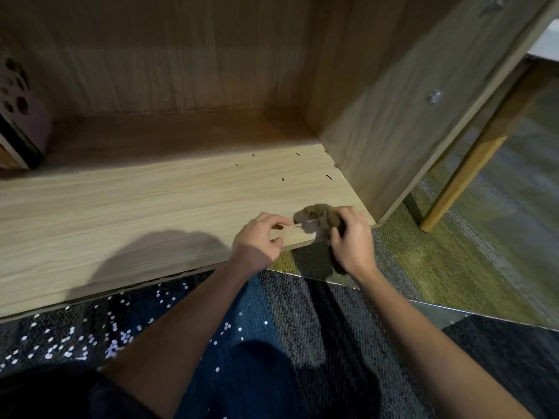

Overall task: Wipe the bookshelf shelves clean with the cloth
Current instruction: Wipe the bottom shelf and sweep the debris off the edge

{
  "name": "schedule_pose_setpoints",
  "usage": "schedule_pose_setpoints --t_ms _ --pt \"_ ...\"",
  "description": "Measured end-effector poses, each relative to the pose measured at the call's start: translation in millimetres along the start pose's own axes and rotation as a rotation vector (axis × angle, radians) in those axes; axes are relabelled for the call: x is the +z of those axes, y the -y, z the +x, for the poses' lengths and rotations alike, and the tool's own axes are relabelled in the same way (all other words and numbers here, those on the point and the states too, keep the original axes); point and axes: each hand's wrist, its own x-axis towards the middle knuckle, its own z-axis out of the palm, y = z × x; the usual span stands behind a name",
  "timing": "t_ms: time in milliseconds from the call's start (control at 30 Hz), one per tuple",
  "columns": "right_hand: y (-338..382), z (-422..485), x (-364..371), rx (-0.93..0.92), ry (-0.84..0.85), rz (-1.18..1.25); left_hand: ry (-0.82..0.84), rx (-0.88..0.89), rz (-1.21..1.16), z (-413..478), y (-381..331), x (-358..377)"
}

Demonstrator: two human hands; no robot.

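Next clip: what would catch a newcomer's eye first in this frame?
The two hands at the front right corner of the shelf: the right hand grips a bunched brown cloth, and the left hand seems to pinch a pale strand coming off it. Behind them, small dark specks lie on the shelf near the right side panel.

Dim warm light from behind, dark shadow on shelf (121,201), soft blur, wide-angle bending at edges
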Motion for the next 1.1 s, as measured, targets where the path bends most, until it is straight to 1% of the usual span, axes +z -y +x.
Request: schedule_pose_setpoints --t_ms 33,100,167,233,300,400,433,467,533,600,633,733,767,867,900,933,967,1033,1067,1100 --pt "-9 9 -2 0.048 -0.05 -0.012 0.029 -0.011 0.05 6 -3 5" --pt "-24 24 -4 0.125 -0.093 -0.053 0.087 -0.015 0.125 17 -10 14" --pt "-36 34 2 0.187 -0.105 -0.116 0.135 0.001 0.18 28 -18 23" --pt "-38 34 10 0.203 -0.082 -0.182 0.16 -0.004 0.233 37 -24 30" --pt "-32 23 18 0.171 -0.062 -0.175 0.211 -0.041 0.303 43 -24 32" --pt "-22 -7 20 -0.033 0.08 -0.117 0.341 -0.077 0.375 44 -17 31" --pt "-26 -7 14 -0.068 0.116 -0.113 0.364 -0.069 0.376 45 -13 29" --pt "-34 1 8 -0.043 0.121 -0.123 0.371 -0.061 0.355 44 -11 28" --pt "-51 22 0 0.104 0.061 -0.186 0.357 -0.046 0.282 44 -7 27" --pt "-46 25 2 0.163 0.022 -0.233 0.332 -0.039 0.223 43 -5 26" --pt "-36 16 7 0.132 0.041 -0.207 0.329 -0.035 0.204 43 -5 27" --pt "-15 -19 19 -0.079 0.15 -0.132 0.316 -0.022 0.191 42 -2 26" --pt "-21 -16 15 -0.083 0.161 -0.148 0.325 -0.021 0.185 42 -2 27" --pt "-50 17 5 0.169 0.081 -0.258 0.325 -0.026 0.184 41 -3 27" --pt "-49 19 6 0.224 0.045 -0.278 0.326 -0.028 0.185 41 -4 27" --pt "-40 14 11 0.227 0.037 -0.263 0.325 -0.027 0.183 41 -4 27" --pt "-29 6 17 0.166 0.07 -0.218 0.324 -0.025 0.178 42 -3 28" --pt "-15 -15 24 -0.02 0.168 -0.147 0.336 -0.016 0.161 42 -3 26" --pt "-17 -15 21 -0.053 0.175 -0.125 0.344 -0.01 0.143 44 -3 23" --pt "-24 -7 15 -0.002 0.146 -0.12 0.356 -0.013 0.107 44 -2 20"
